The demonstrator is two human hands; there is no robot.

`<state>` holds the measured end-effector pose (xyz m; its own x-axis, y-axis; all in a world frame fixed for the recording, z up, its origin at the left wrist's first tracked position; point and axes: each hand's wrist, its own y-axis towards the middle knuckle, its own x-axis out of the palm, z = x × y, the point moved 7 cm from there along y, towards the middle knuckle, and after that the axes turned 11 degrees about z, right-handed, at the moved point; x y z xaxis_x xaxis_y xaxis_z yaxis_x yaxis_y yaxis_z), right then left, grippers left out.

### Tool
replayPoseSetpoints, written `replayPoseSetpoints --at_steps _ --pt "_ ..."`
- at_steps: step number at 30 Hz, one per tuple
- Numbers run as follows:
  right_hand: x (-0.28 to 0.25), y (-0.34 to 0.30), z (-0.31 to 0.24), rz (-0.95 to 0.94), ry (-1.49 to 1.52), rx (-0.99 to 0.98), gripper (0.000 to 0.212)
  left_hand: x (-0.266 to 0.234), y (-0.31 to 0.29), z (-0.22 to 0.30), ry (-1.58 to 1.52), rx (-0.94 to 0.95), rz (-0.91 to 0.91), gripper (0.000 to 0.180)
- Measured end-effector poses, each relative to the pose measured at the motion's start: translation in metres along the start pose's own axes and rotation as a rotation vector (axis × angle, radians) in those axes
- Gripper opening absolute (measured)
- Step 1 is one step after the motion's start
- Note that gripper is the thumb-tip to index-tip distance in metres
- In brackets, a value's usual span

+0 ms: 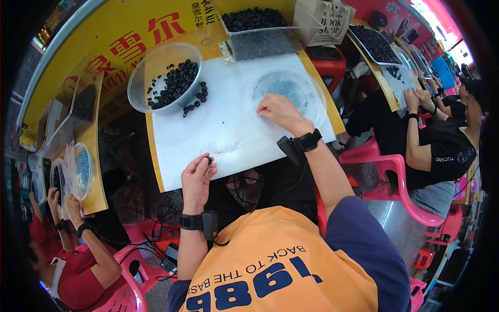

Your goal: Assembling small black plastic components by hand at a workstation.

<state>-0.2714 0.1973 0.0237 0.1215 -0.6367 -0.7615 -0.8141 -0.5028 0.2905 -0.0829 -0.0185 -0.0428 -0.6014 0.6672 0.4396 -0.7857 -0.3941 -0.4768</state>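
My left hand point(197, 177) is at the near edge of the white sheet point(228, 130), with a small black round part point(209, 159) pinched between thumb and fingertips. Over a shallow, clear round container point(316, 99) at the right is my right hand point(283, 113), its fingers closed together. Whatever they hold, if anything, is hidden. Many tiny grey-blue pieces point(280, 86) lie in that container. Farther left stands a clear round tub point(136, 86) with a heap of black parts point(179, 78). Several loose black parts point(193, 106) rest on the sheet beside it.
A tray of black parts point(254, 20) and a paper bag point(322, 23) stand at the back. Co-workers sit at the tables on the left point(83, 281) and right point(436, 140). A pink chair point(384, 171) is at my right; cables point(150, 234) hang at my left.
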Motion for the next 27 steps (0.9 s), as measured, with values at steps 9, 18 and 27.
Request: replayPoseSetpoints --at_steps 9,18,27 --pt "-0.008 0.003 0.012 0.082 -0.208 -0.012 0.01 0.001 -0.001 0.0 0.038 -0.004 -0.01 0.025" --pt "-0.026 -0.002 -0.002 0.107 0.206 0.241 0.011 0.0 -0.001 0.002 -0.036 -0.012 0.032 0.025" --pt "0.01 -0.018 -0.072 0.055 0.889 0.379 0.002 0.053 -0.019 0.01 -0.299 -0.201 -0.142 0.028"
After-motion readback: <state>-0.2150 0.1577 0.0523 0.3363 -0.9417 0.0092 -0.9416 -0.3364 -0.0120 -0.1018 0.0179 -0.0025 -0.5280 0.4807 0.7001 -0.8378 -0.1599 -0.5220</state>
